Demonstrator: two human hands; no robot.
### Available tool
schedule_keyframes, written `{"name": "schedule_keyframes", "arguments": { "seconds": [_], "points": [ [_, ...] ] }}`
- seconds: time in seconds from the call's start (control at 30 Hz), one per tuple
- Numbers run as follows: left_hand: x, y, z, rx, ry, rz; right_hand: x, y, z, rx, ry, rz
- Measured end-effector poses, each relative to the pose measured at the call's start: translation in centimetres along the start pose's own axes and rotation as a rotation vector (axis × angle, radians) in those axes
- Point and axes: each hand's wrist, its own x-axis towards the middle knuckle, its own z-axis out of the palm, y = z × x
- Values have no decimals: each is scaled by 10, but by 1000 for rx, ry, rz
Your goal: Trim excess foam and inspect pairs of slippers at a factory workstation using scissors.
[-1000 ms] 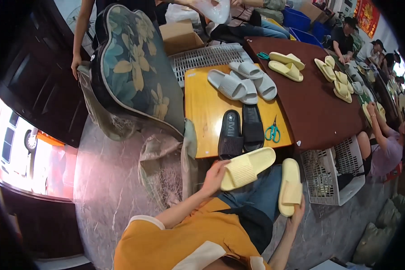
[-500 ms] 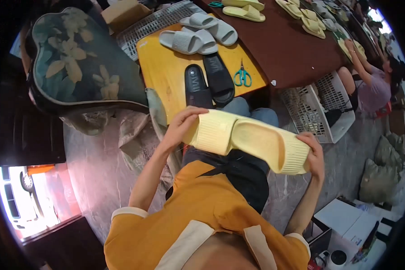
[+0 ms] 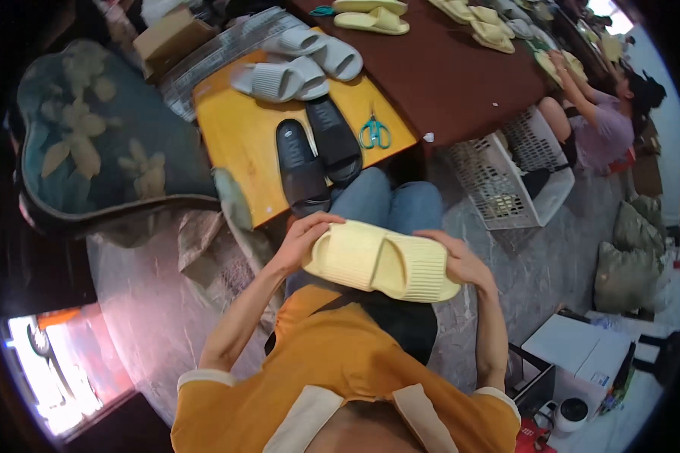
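Hands first: the person's left hand [image 3: 307,235] and right hand [image 3: 461,260] grip a pale yellow ribbed foam slide sandal [image 3: 380,260] between them, held level above the lap, just over the blue-jeaned knees [image 3: 389,205]. The left hand's fingers [image 3: 321,221] curl closed over the end of the sandal nearer the worktop, and the right hand's fingers [image 3: 435,236] wrap the opposite, ribbed end; both hands are closed on it. Whether a second sandal lies pressed under the first I cannot tell.

Just beyond the knees stands a low yellow wooden worktop [image 3: 238,136]. On it lies a pair of black slide sandals [image 3: 316,155] side by side, and farther back a pair of grey ribbed slide sandals [image 3: 301,66]. Small teal-handled scissors [image 3: 375,133] rest near the worktop's right edge, just beside the black pair. A dark brown table [image 3: 461,75] adjoins it on the right, carrying more pale yellow sandals [image 3: 370,16]. A white plastic slatted basket [image 3: 517,177] stands on the floor to the person's right, near another seated person in a lilac top [image 3: 608,128]. A dark floral cushion [image 3: 98,147] sits to the left.
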Motion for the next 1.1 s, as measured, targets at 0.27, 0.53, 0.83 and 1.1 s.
{"name": "schedule_keyframes", "arguments": {
  "seconds": [0.27, 0.53, 0.83, 1.1],
  "points": [
    [106, 17, -41, 620, 449, 343, 16, 44, -56, 486, 686, -37],
    [119, 10, -24, 657, 252, 305, -2, 54, -69, 643, 791, -18],
    [179, 76, 36, 655, 115, 526, -17, 55, -38, 592, 668, 35],
    [184, 37, -35, 1214, 415, 491, -39, 79, -67, 698, 28, 376]
  ]
}}
